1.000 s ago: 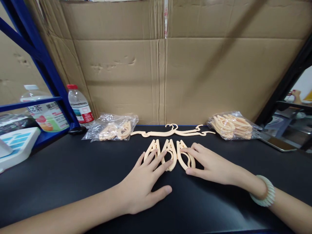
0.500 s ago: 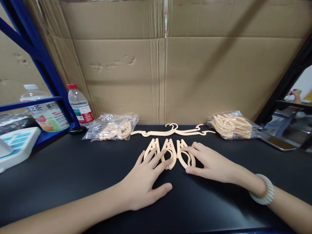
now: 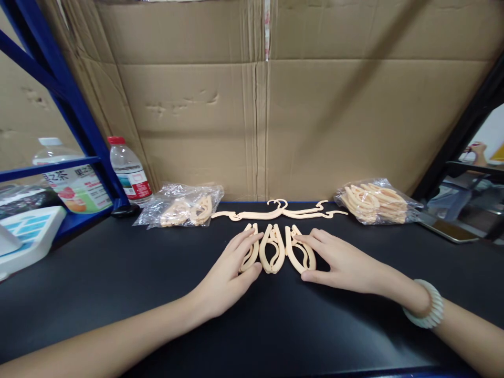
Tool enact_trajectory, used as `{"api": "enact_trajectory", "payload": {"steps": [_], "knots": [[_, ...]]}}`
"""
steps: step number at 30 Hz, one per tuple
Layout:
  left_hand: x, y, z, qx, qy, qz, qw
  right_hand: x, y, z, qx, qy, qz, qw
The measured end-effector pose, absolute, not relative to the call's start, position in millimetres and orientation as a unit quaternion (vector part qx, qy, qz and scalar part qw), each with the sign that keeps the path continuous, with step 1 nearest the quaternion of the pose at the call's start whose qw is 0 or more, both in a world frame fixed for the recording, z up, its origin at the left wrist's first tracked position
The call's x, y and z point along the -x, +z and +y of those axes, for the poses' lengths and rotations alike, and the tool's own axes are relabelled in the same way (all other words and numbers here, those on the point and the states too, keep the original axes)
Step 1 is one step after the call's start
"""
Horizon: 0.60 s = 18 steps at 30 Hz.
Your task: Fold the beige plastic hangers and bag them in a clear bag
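Three cream plastic folding hangers lie folded in a row on the black table. Around the left folded hanger (image 3: pixel 256 242) curls my left hand (image 3: pixel 225 277), its fingers over the far part and its thumb at the near end; the hand hides much of it. My right hand (image 3: pixel 342 260) holds the right folded hanger (image 3: pixel 290 253) from the side, thumb on the near end and fingertips near the top. Between the hands, the middle folded hanger (image 3: pixel 262 254) lies untouched. Behind the row rest unfolded hangers (image 3: pixel 260 215), their hooks pointing to the back.
Clear bags of folded hangers stand at back left (image 3: pixel 177 210) and back right (image 3: pixel 374 202). A red-capped water bottle (image 3: pixel 129 176) is beside the blue frame (image 3: pixel 84 131). A phone-like slab (image 3: pixel 452 231) lies at right. Cardboard (image 3: pixel 197 105) walls the back.
My left hand has drawn back to the left off the middle hanger, and its thumb has closed in on the left hanger, which shifted slightly right. My right hand stays nearly still.
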<state>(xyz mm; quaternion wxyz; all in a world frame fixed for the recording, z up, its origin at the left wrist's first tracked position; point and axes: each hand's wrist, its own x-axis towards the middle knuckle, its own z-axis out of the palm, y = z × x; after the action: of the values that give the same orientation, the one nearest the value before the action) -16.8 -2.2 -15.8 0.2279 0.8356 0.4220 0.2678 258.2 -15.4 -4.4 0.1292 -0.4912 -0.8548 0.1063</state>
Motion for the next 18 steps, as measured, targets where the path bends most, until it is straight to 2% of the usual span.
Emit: {"api": "enact_trajectory", "payload": {"steps": [11,15,18], "knots": [[17.9,-14.7,-2.9,-0.864,0.189,0.412,0.219,-251.9,-2.7,-17.5,0.486,0.088,-0.859,0.131],[18.1,-16.1,-1.5,-0.855,0.214,0.408,0.236,-251.5,-2.1,-17.4,0.487,0.091,-0.858,0.133],[17.1,-16.4,1.5,-0.817,0.291,0.41,0.281,-253.3,-1.7,-17.0,0.486,0.11,-0.855,0.144]]}}
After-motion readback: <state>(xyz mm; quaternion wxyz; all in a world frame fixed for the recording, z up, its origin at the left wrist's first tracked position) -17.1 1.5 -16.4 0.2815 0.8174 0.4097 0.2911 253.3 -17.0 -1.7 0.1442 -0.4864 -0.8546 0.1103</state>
